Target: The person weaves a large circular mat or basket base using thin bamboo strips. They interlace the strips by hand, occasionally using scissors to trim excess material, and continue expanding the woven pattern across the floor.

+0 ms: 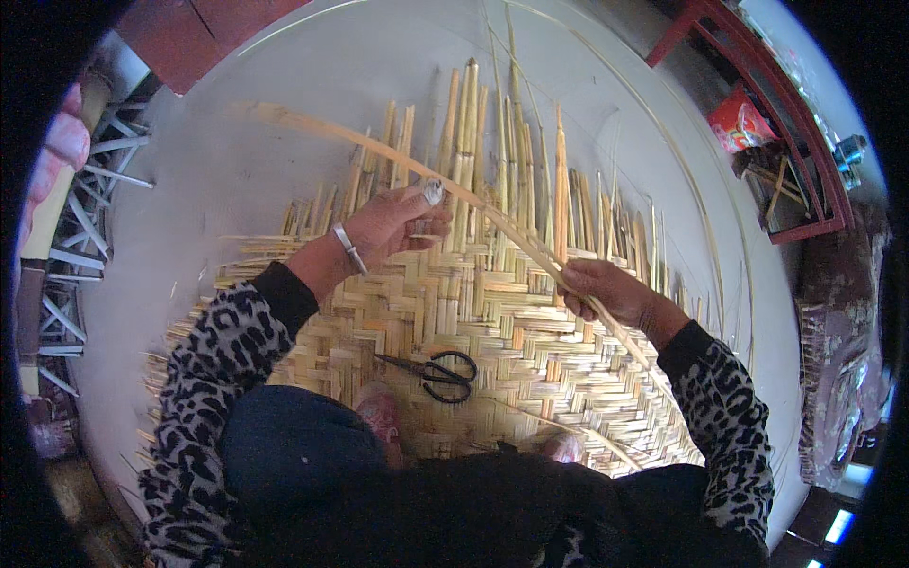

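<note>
Fingers (417,213) of both your hands pinch one long bamboo strip (492,216): light, springy, sharp-edged; hold it flat near each pinch.

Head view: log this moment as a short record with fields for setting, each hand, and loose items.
setting: person seated on a woven bamboo mat spread over a pale floor
left hand: gripping a long bamboo strip, bracelet on the wrist
right hand: closed on the same strip, lower down
loose items: black scissors lying on the mat
far side: unwoven strip ends sticking out; red frame at upper right
</note>
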A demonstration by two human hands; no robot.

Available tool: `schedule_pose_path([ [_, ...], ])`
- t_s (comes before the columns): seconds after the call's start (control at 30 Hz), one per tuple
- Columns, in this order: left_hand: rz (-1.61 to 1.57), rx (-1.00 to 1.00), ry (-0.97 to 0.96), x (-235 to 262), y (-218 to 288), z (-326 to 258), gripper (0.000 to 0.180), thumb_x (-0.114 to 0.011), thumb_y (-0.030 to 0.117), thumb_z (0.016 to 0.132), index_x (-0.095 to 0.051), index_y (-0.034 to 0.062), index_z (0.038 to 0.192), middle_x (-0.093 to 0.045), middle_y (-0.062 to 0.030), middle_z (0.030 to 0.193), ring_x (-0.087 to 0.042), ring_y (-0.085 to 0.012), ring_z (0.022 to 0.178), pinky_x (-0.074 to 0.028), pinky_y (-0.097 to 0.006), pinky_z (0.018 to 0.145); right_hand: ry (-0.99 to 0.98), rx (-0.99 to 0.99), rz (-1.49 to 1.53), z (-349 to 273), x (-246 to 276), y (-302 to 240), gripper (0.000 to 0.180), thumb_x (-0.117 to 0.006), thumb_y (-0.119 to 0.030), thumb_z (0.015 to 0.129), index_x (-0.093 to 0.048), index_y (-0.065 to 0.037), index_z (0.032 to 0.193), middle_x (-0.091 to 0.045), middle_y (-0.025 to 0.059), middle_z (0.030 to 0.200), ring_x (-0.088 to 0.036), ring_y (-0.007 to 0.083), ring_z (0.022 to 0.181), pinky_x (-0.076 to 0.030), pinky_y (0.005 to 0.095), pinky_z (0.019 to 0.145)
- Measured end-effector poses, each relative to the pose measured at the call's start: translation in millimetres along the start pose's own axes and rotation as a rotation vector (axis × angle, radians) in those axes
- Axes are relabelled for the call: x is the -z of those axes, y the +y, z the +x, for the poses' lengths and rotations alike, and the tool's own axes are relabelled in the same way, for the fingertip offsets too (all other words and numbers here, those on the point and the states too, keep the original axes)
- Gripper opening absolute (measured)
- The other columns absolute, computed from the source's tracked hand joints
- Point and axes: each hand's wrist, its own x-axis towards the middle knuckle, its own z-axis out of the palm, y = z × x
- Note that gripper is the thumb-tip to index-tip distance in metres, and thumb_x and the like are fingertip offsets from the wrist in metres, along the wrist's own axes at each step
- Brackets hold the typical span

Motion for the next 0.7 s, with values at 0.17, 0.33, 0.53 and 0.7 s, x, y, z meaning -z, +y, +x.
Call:
schedule_pose_path([
  [0.17, -0.193, -0.193, -0.121, 24.0, -5.0, -2.7, 0.034, -0.053, 0.028, 0.098, -0.054, 0.008, 0.125, -0.062, -0.0072, 0.12, -0.062, -0.0188, 0.103, -0.054, -0.032, 0.083, 0.085, -0.017, -0.155, 24.3, -5.4, 25.2, 0.034, -0.045, -0.037, 0.102, -0.056, -0.006, 0.094, -0.06, 0.0022, 0.075, -0.055, 0.0092, 0.064, -0.047, 0.0244, 0.06],
  [0.33, -0.192, -0.135, 0.124, 37.6, -15.3, -3.0, 0.029, -0.058, 0.027, 0.096, -0.06, 0.0069, 0.117, -0.066, -0.0056, 0.104, -0.065, -0.0163, 0.091, -0.056, -0.03, 0.075, 0.013, 0.036, -0.541, 54.1, -17.8, 48.7, 0.041, -0.044, -0.038, 0.102, -0.061, -0.002, 0.099, -0.067, 0.0081, 0.087, -0.063, 0.0197, 0.083, -0.049, 0.0334, 0.08],
  [0.53, -0.182, -0.183, 0.103, 39.3, -26.1, -10.8, 0.026, -0.063, 0.021, 0.093, -0.062, 0.0015, 0.11, -0.066, -0.011, 0.104, -0.066, -0.0202, 0.092, -0.057, -0.032, 0.074, -0.008, 0.049, -0.409, 71.7, -56.1, 11.1, 0.039, -0.046, -0.038, 0.102, -0.061, -0.003, 0.105, -0.063, 0.005, 0.093, -0.058, 0.0128, 0.088, -0.047, 0.0303, 0.084],
  [0.7, -0.045, -0.19, 0.086, 24.5, -31.7, -16.8, 0.029, -0.063, 0.024, 0.093, -0.063, -0.0005, 0.109, -0.065, -0.008, 0.102, -0.066, -0.0183, 0.094, -0.056, -0.031, 0.079, -0.03, 0.186, -0.087, 93.3, -92.9, -19.0, 0.035, -0.047, -0.031, 0.101, -0.059, 0.001, 0.106, -0.063, 0.0065, 0.085, -0.059, 0.0145, 0.078, -0.05, 0.0298, 0.076],
])
